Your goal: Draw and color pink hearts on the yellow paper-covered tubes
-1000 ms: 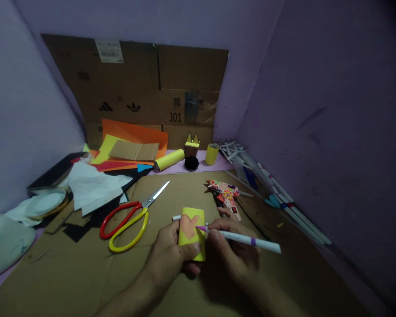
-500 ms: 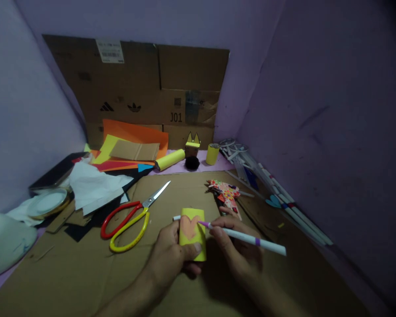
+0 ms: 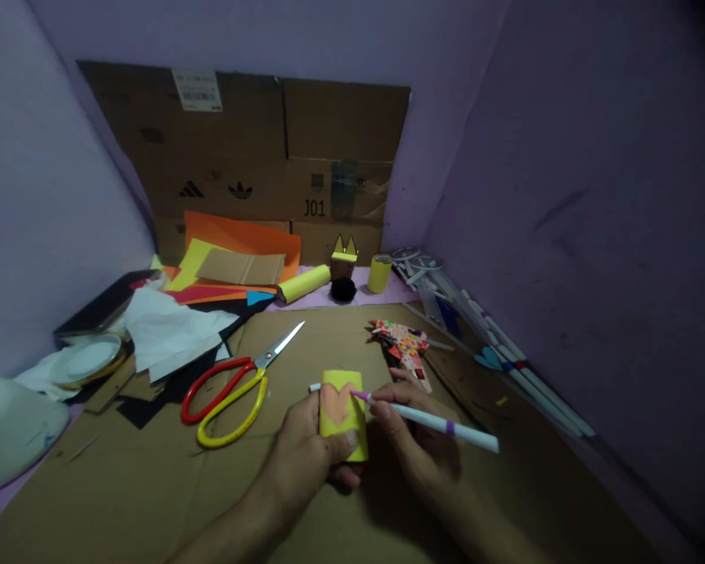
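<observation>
My left hand (image 3: pixel 314 446) is closed round a small yellow paper-covered piece (image 3: pixel 352 431), its thumb across the lower front. A pink-orange heart (image 3: pixel 335 403) shows on that yellow face. In my right hand (image 3: pixel 414 439) is a white marker (image 3: pixel 428 417) with a purple tip and band, gripped like a pen. The tip meets or almost meets the heart's upper right edge. A white end, perhaps a pen cap (image 3: pixel 314 387), pokes out behind the yellow piece on the left. Large scissors (image 3: pixel 244 392) with red and yellow handles lie partly open left of my hands.
Paper sheets and white tissue (image 3: pixel 173 329) lie at the left, near a round lidded container (image 3: pixel 88 360). Behind are a yellow roll (image 3: pixel 304 283), a yellow cylinder (image 3: pixel 379 274) and a small eared figure (image 3: pixel 344 262). A floral-patterned bundle (image 3: pixel 405 341) and white sticks (image 3: pixel 540 392) lie right.
The marker has shifted slightly left, its tip moving a little up along the heart's edge. My left hand and the yellow piece stay nearly still.
</observation>
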The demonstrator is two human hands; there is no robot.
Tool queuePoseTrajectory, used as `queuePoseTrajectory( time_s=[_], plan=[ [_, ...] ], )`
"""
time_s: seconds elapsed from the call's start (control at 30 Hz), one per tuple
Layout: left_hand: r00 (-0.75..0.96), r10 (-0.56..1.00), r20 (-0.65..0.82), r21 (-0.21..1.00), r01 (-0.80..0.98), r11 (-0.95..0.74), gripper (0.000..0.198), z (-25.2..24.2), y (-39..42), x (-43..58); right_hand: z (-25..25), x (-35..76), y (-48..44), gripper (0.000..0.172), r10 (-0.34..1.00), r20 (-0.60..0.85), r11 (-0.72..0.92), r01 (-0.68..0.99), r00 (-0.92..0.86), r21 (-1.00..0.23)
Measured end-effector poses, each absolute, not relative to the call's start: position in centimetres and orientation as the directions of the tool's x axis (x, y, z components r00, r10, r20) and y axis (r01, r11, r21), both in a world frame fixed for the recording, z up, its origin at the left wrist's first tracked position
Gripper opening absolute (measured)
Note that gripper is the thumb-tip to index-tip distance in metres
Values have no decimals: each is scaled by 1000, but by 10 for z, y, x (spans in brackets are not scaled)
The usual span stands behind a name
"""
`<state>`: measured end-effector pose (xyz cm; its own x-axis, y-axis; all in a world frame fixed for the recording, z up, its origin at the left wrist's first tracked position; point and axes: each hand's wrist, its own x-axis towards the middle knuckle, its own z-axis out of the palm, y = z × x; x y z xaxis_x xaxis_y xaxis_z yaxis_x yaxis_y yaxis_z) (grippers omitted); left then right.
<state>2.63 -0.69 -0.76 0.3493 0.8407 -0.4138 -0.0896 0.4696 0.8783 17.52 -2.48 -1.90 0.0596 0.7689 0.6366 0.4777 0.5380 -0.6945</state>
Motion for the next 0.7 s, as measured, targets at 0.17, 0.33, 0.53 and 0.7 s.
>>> queuePoseTrajectory(
  time_s=[0.17,0.33,0.53,0.7],
  plan=[
    [348,845,-407,880,-100,465,38,-9,-7,26,-21,174,-26,9,793,609,549,442,-6,-709],
    [349,840,-416,879,-82,469,43,-5,-8,26,-22,175,-25,11,783,616,508,483,85,-713],
    [333,850,-408,887,-76,456,38,-5,-7,27,-20,175,-28,10,803,595,529,457,0,-715],
    [339,844,-415,883,-72,464,43,-5,-7,27,-21,175,-25,12,764,642,546,470,59,-693]
  ],
)
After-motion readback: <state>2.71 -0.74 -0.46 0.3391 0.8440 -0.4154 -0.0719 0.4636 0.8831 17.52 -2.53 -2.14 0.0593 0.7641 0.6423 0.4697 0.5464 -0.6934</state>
